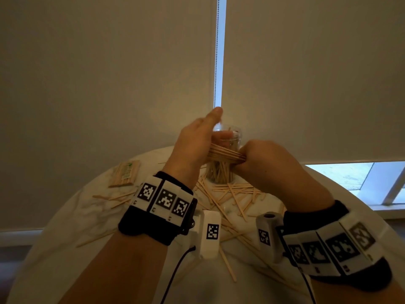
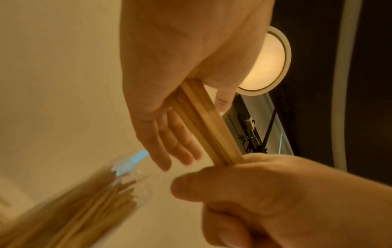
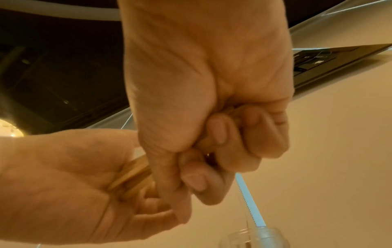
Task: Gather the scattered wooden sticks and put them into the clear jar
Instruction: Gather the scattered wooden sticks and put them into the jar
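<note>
A bundle of wooden sticks (image 1: 225,153) lies level in the air in front of the clear jar (image 1: 221,170). My right hand (image 1: 263,159) grips its right end in a fist. My left hand (image 1: 195,139) has its fingers and thumb straight, and its palm presses flat against the bundle's left ends. The jar stands on the table behind the hands, holding several upright sticks. In the left wrist view the bundle (image 2: 207,124) runs from the left palm (image 2: 180,100) to the right fist (image 2: 275,193), with the jar (image 2: 84,201) blurred below. Under the right fist (image 3: 212,134) shows the jar's rim (image 3: 254,238).
Several loose sticks (image 1: 230,194) lie scattered on the round white table (image 1: 87,216), in front of the jar and under my wrists. A wrapped packet of sticks (image 1: 125,174) lies at the back left. A window blind (image 1: 109,73) hangs close behind the table.
</note>
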The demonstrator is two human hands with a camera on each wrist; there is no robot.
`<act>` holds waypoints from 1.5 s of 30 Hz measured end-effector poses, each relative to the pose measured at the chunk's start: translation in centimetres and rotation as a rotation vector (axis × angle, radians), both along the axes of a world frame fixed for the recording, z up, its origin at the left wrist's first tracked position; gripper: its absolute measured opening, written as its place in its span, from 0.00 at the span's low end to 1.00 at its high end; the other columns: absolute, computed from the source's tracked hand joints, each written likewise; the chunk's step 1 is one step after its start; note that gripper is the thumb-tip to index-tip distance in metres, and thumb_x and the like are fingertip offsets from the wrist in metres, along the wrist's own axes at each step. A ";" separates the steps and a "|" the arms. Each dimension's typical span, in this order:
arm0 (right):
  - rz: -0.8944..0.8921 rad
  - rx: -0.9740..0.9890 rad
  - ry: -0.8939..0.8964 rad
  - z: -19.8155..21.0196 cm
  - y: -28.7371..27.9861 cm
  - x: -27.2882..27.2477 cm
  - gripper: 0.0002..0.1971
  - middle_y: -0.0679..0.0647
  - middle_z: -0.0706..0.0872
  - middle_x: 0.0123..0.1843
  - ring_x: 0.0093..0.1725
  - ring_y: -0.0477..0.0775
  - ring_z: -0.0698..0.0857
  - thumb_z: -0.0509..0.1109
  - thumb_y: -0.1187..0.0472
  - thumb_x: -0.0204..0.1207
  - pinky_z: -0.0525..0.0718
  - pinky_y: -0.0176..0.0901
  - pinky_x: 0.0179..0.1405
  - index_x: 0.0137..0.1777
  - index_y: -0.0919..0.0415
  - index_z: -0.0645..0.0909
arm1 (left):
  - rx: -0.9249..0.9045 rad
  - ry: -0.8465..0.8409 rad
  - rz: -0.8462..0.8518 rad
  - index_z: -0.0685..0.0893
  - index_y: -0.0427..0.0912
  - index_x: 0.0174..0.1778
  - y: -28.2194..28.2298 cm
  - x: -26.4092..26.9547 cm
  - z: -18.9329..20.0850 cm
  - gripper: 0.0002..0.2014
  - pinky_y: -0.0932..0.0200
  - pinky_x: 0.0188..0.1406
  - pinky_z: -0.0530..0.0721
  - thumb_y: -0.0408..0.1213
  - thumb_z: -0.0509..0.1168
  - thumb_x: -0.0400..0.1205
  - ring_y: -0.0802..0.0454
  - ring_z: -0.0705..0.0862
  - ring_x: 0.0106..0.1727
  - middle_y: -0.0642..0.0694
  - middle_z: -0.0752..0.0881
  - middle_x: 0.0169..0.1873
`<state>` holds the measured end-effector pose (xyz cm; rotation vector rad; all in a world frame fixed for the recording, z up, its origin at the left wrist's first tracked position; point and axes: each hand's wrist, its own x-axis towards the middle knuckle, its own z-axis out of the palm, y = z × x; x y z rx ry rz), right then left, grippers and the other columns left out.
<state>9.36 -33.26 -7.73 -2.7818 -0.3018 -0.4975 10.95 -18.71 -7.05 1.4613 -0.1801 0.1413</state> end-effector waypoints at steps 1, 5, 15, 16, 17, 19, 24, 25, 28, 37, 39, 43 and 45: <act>-0.016 -0.027 -0.027 -0.1 0.1 0.0 0.07 0.45 0.77 0.29 0.28 0.44 0.77 0.69 0.49 0.79 0.70 0.38 0.27 0.46 0.49 0.86 | 0.048 0.040 -0.057 0.88 0.44 0.59 -0.2 -0.1 -0.1 0.22 0.47 0.51 0.91 0.58 0.64 0.84 0.46 0.93 0.49 0.45 0.94 0.46; -0.078 -0.076 -0.064 -0.5 0.2 0.0 0.11 0.44 0.78 0.31 0.31 0.46 0.79 0.71 0.45 0.76 0.75 0.40 0.31 0.51 0.50 0.85 | 0.242 0.070 -0.090 0.94 0.42 0.47 -0.4 -0.1 -0.8 0.20 0.44 0.46 0.93 0.56 0.67 0.83 0.44 0.93 0.46 0.42 0.94 0.45; 0.051 0.038 0.048 0.6 -0.7 -0.2 0.12 0.48 0.86 0.45 0.43 0.49 0.83 0.77 0.54 0.75 0.82 0.43 0.43 0.55 0.51 0.81 | 0.293 -0.154 0.080 0.86 0.37 0.34 1.4 0.8 -1.1 0.18 0.65 0.17 0.75 0.49 0.78 0.75 0.55 0.77 0.19 0.47 0.83 0.21; 0.044 0.030 0.007 0.6 -0.7 -0.2 0.11 0.49 0.85 0.46 0.43 0.50 0.83 0.75 0.55 0.76 0.82 0.44 0.43 0.56 0.51 0.80 | 0.256 -0.156 0.099 0.86 0.36 0.35 1.6 1.0 -1.0 0.18 0.65 0.18 0.76 0.49 0.78 0.76 0.55 0.77 0.19 0.45 0.84 0.23; 0.037 0.021 -0.034 0.6 -0.6 -0.1 0.10 0.49 0.84 0.45 0.43 0.50 0.82 0.74 0.55 0.78 0.80 0.43 0.41 0.56 0.52 0.79 | 0.212 -0.150 0.101 0.86 0.34 0.38 1.7 1.1 -1.0 0.18 0.65 0.19 0.76 0.48 0.77 0.76 0.55 0.78 0.20 0.43 0.84 0.24; -0.009 -0.014 -0.144 0.3 -0.1 -0.1 0.07 0.49 0.82 0.40 0.38 0.51 0.80 0.70 0.53 0.79 0.75 0.41 0.33 0.53 0.53 0.79 | 0.123 -0.125 0.070 0.84 0.34 0.39 1.2 1.2 -1.1 0.17 0.64 0.20 0.78 0.46 0.77 0.77 0.55 0.79 0.20 0.44 0.85 0.24; -0.245 -0.072 -0.137 -0.3 -0.7 0.4 0.12 0.48 0.75 0.27 0.26 0.49 0.74 0.66 0.48 0.76 0.67 0.39 0.25 0.35 0.53 0.78 | 0.060 -0.114 -0.007 0.81 0.37 0.38 -0.7 0.5 -1.1 0.15 0.65 0.21 0.81 0.43 0.76 0.79 0.50 0.88 0.25 0.39 0.90 0.30; -0.253 -0.060 -0.083 -0.6 -1.1 0.6 0.11 0.49 0.77 0.28 0.28 0.52 0.77 0.66 0.49 0.75 0.73 0.40 0.27 0.35 0.53 0.79 | 0.101 -0.139 0.016 0.82 0.36 0.38 -0.7 0.3 -1.2 0.16 0.63 0.22 0.83 0.46 0.75 0.79 0.48 0.90 0.28 0.38 0.91 0.33; -0.253 -0.037 -0.009 -1.0 -1.8 1.1 0.10 0.50 0.79 0.31 0.34 0.56 0.82 0.66 0.50 0.74 0.82 0.46 0.34 0.35 0.53 0.78 | 0.326 -0.273 0.127 0.87 0.39 0.41 -0.4 0.6 -1.5 0.21 0.54 0.28 0.88 0.57 0.72 0.80 0.46 0.92 0.35 0.41 0.91 0.34; 0.193 0.230 0.106 0.4 -1.2 0.1 0.17 0.45 0.85 0.34 0.33 0.43 0.83 0.71 0.35 0.74 0.75 0.36 0.30 0.41 0.48 0.82 | 0.589 -0.255 0.272 0.84 0.34 0.25 1.1 2.0 -2.9 0.31 0.60 0.26 0.75 0.61 0.68 0.79 0.59 0.74 0.18 0.48 0.79 0.16; 0.184 0.265 0.015 0.1 -0.9 0.5 0.28 0.47 0.86 0.36 0.36 0.45 0.84 0.56 0.28 0.77 0.77 0.39 0.31 0.45 0.50 0.86 | 0.551 -0.237 0.296 0.83 0.32 0.25 1.2 2.2 -3.1 0.32 0.59 0.26 0.75 0.62 0.68 0.78 0.59 0.74 0.17 0.47 0.79 0.16; -0.063 0.114 -0.198 -1.5 -0.3 1.6 0.34 0.49 0.80 0.25 0.26 0.46 0.79 0.47 0.29 0.82 0.67 0.40 0.25 0.36 0.52 0.85 | 0.490 -0.238 0.310 0.84 0.29 0.28 0.4 2.3 -3.8 0.32 0.59 0.28 0.76 0.61 0.68 0.79 0.58 0.74 0.18 0.43 0.80 0.17; -0.152 0.145 -0.247 -2.2 0.1 1.9 0.32 0.49 0.79 0.24 0.26 0.48 0.79 0.50 0.31 0.82 0.70 0.40 0.25 0.35 0.53 0.85 | 0.462 -0.234 0.311 0.83 0.30 0.28 0.3 2.6 -4.2 0.31 0.59 0.29 0.75 0.59 0.67 0.81 0.58 0.73 0.18 0.47 0.78 0.16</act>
